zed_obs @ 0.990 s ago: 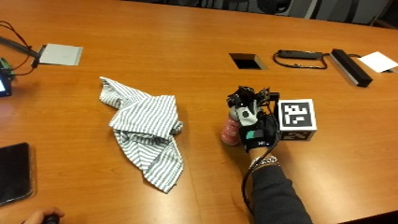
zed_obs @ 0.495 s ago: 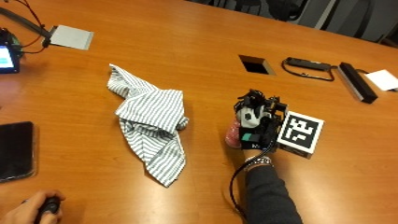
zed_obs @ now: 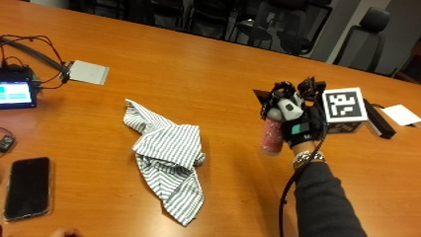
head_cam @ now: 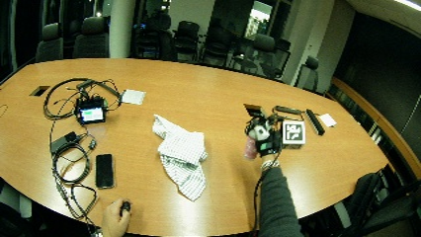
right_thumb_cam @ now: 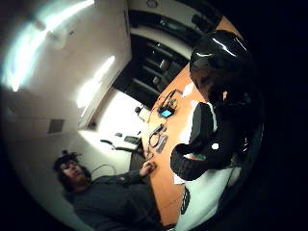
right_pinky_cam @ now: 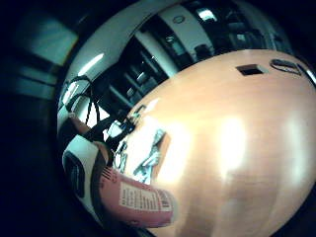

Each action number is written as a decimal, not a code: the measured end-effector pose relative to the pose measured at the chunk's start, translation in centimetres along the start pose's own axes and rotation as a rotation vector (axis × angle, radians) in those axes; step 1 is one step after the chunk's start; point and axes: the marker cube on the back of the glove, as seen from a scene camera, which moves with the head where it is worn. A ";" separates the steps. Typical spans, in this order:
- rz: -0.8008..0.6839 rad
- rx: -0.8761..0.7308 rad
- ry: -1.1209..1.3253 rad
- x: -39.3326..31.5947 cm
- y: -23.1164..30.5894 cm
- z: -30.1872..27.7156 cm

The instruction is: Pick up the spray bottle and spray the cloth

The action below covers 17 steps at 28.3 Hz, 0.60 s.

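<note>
A striped grey-and-white cloth (zed_obs: 168, 153) (head_cam: 181, 150) lies crumpled on the wooden table (zed_obs: 197, 84). To its right, my gloved right hand (zed_obs: 299, 129) (head_cam: 266, 140) grips a spray bottle (zed_obs: 271, 136) (head_cam: 250, 147) with a pink body and a white-and-black spray head. The bottle stands upright, its nozzle toward the cloth. I cannot tell whether its base touches the table. In the little finger side palm view the pink labelled bottle (right_pinky_cam: 140, 200) sits close to the palm with the cloth (right_pinky_cam: 148, 158) beyond it. The thumb side palm view shows the black spray head (right_thumb_cam: 195, 154) up close.
A black phone (zed_obs: 26, 187) lies near the front left edge. A small lit screen (zed_obs: 14, 93) with cables and a grey pad (zed_obs: 87, 72) are at the far left. A black bar (zed_obs: 375, 118) and a white paper (zed_obs: 401, 114) lie right of my hand.
The outside camera has shifted. My hand keeps its hold on the spray bottle, upright and right of the cloth. The cloth has not moved.
</note>
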 end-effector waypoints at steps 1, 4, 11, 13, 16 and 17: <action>-0.009 -0.036 0.002 -1.0 -0.7 -0.5; -0.041 -0.143 0.046 -4.3 -2.8 -1.8; -0.022 -0.404 0.309 -10.4 -5.2 -1.2; -0.019 -0.460 0.367 -10.6 -5.6 -0.7; -0.001 -0.571 0.484 -11.1 -5.5 0.3; 0.015 -0.615 0.530 -11.3 -5.3 0.6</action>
